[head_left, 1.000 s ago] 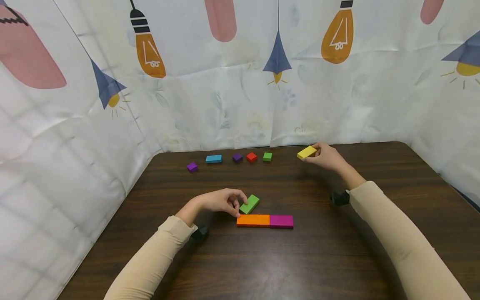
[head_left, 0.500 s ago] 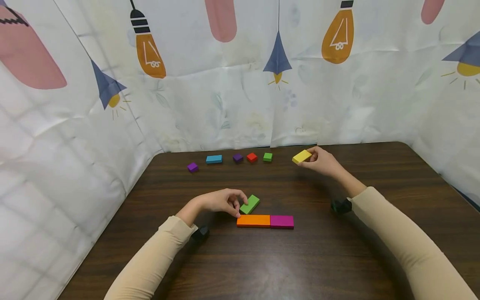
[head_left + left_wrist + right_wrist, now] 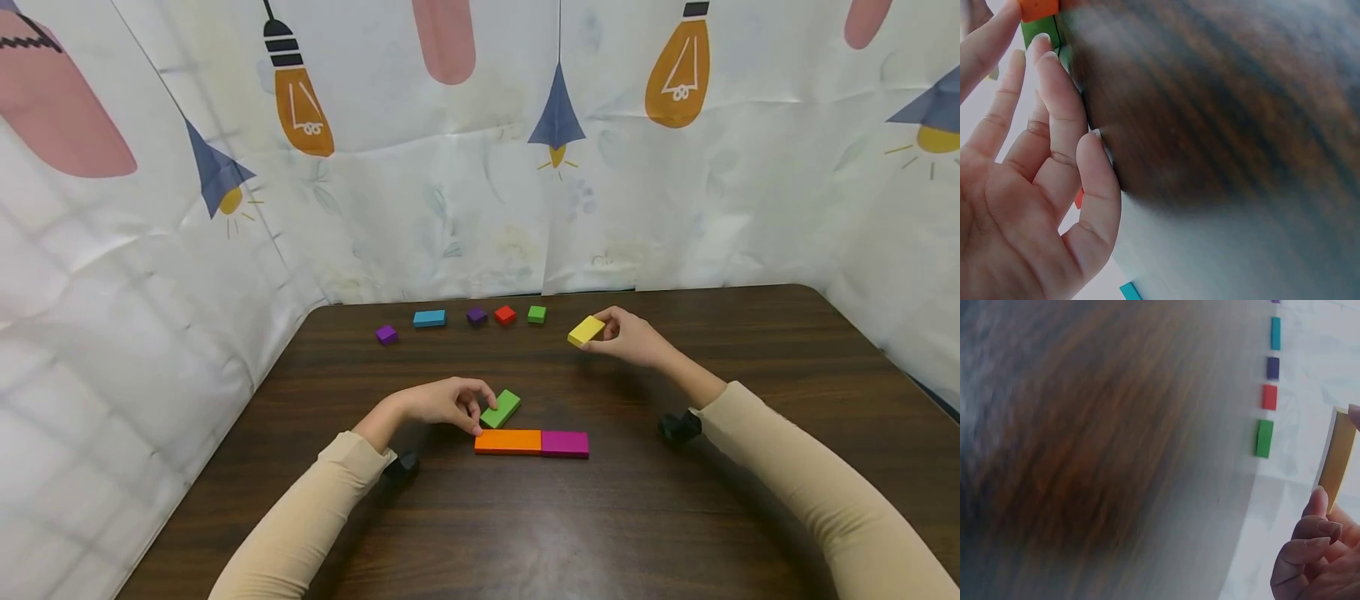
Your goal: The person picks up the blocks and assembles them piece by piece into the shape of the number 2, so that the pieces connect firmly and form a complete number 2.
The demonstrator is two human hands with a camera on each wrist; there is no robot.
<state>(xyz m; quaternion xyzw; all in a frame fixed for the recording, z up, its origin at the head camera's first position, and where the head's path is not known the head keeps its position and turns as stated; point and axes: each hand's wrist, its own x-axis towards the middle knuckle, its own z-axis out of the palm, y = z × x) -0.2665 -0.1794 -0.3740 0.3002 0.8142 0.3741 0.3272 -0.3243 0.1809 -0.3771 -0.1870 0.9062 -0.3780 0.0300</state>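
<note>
The right hand (image 3: pixel 630 337) pinches a yellow rectangular block (image 3: pixel 586 332) above the dark wood-grain worktop (image 3: pixel 465 517). The left hand (image 3: pixel 442 402), fingers loosely bent, has its thumb at the left end of an orange rectangular block (image 3: pixel 507 442), a slanted green rectangular block (image 3: pixel 502 407) by its fingertips. A magenta rectangular block (image 3: pixel 565 444) touches the orange one's right end. Farther back lie a blue rectangular block (image 3: pixel 430 319) and a small red block (image 3: pixel 506 315)

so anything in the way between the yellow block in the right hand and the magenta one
Nothing visible stands between the yellow rectangular block and the magenta rectangular block. The green rectangular block and the left hand are off to the left of that straight path.
</note>
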